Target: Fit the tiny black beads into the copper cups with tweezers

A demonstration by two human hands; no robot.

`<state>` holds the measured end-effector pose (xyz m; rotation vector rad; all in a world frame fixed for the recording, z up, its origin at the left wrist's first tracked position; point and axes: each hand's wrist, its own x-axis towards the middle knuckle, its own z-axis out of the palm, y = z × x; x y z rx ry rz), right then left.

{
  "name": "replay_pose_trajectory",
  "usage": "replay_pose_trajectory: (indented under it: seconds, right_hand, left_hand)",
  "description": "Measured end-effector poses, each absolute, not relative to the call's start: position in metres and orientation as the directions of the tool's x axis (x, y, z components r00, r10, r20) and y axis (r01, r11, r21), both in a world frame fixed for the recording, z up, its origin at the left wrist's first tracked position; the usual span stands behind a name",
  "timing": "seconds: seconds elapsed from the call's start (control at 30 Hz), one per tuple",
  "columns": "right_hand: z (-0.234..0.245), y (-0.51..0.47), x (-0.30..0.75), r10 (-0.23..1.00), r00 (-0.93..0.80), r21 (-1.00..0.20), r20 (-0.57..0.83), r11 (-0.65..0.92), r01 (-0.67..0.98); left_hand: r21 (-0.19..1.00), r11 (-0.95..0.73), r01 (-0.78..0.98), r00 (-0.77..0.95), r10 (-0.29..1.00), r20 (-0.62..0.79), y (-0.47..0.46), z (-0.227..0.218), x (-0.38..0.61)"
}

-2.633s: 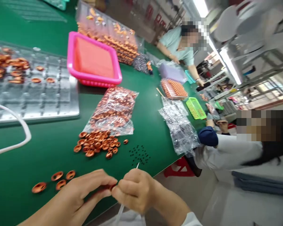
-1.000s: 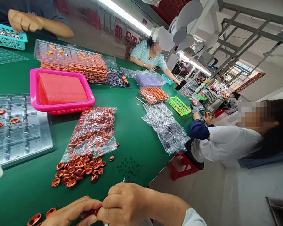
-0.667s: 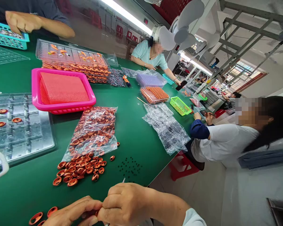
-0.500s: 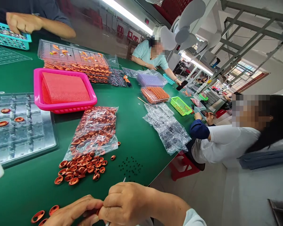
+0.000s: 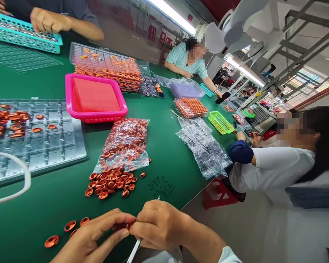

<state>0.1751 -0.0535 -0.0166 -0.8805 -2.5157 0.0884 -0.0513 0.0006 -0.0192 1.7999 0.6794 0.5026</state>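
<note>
My left hand [image 5: 94, 235] and my right hand [image 5: 156, 224] meet at the near edge of the green table [image 5: 167, 153]. The left fingers pinch a small copper coil [image 5: 128, 225], mostly hidden between the fingertips. The right hand is closed round thin metal tweezers [image 5: 134, 249], whose tip pokes out above the knuckles. A heap of loose copper coils [image 5: 111, 181] lies just beyond my hands, spilling from a clear bag of coils [image 5: 126, 144]. Three finished coils [image 5: 67, 231] lie to the left. Tiny black parts [image 5: 161, 184] are scattered near the edge.
A clear blister tray [image 5: 44, 142] with several coils sits left, a pink basket [image 5: 94, 96] behind the bag. Stacked trays [image 5: 109, 67], plastic bags [image 5: 204, 146] and a green basket [image 5: 220, 122] lie farther off. A person in white [image 5: 274, 171] sits right; others work at the far side.
The view has swung left and down, so the blister tray and loose coils show more fully. My hands stay together on the coil and tweezers at the near edge.
</note>
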Motion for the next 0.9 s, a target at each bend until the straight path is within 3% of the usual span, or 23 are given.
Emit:
replay_pose_trajectory:
  seconds: [0.17, 0.43, 0.63, 0.9]
  right_hand:
    - [-0.004, -0.061, 0.175, 0.675, -0.571, -0.361, 0.468, 0.735, 0.574]
    - [-0.007, -0.071, 0.181, 0.762, -0.405, -0.547, 0.505, 0.645, 0.533]
    - [-0.006, -0.072, 0.179, 0.775, -0.377, -0.555, 0.508, 0.629, 0.544]
    - [-0.009, -0.073, 0.183, 0.774, -0.418, -0.515, 0.476, 0.63, 0.581]
  left_hand:
    - [0.967, -0.128, 0.22, 0.741, 0.666, -0.081, 0.0, 0.001, -0.047]
    - [0.988, 0.002, 0.157, 0.68, 0.725, -0.109, 0.003, 0.004, -0.047]
    - [0.989, 0.041, 0.141, 0.677, 0.725, -0.127, 0.003, 0.006, -0.046]
    - [0.989, -0.045, 0.142, 0.692, 0.719, -0.067, 0.002, 0.004, -0.047]
